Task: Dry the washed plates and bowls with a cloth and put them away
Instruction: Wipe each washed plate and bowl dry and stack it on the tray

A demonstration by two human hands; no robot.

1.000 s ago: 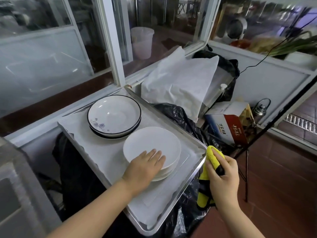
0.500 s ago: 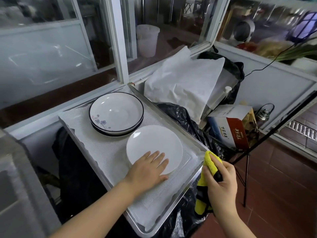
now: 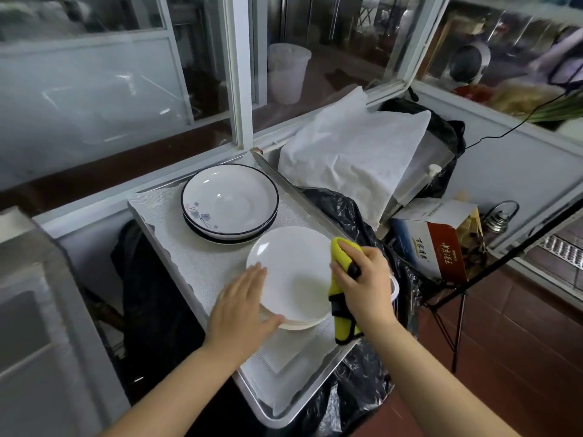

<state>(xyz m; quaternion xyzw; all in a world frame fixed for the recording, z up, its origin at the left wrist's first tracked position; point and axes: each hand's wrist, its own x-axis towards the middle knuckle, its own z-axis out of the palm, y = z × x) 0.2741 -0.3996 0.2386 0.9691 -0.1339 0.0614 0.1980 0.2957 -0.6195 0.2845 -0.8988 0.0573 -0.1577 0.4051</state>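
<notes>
1. Against the windowed wall sits a metal tray (image 3: pixel 318 386) lined with a pale mat, likely there to catch drips and keep the crockery from sliding; black plastic bags bulge beneath and beside it.
2. Behind the tray's right edge a big sheet of white paper (image 3: pixel 350 149) lies draped over something I cannot make out, and a printed carton (image 3: pixel 432 244) stands farther right by the floor.
3. At the tray's far end a stack of black-rimmed floral bowls (image 3: pixel 228 205) rests, nested so they take up little room.
4. Just in front, touching or nearly touching that stack, is a stack of plain white plates (image 3: pixel 293 272), the top one face up.
5. The left hand (image 3: pixel 243 304) lies with straight fingers on the near-left rim of the plates and thumb along their edge, grip released, apparently steadying the pile so it does not skate about.
6. The right hand (image 3: pixel 362 282) has its grip clenched around a yellow cloth (image 3: pixel 342 257) with black trim, which hangs at the plates' right edge, seemingly ready to wipe the top plate.
</notes>
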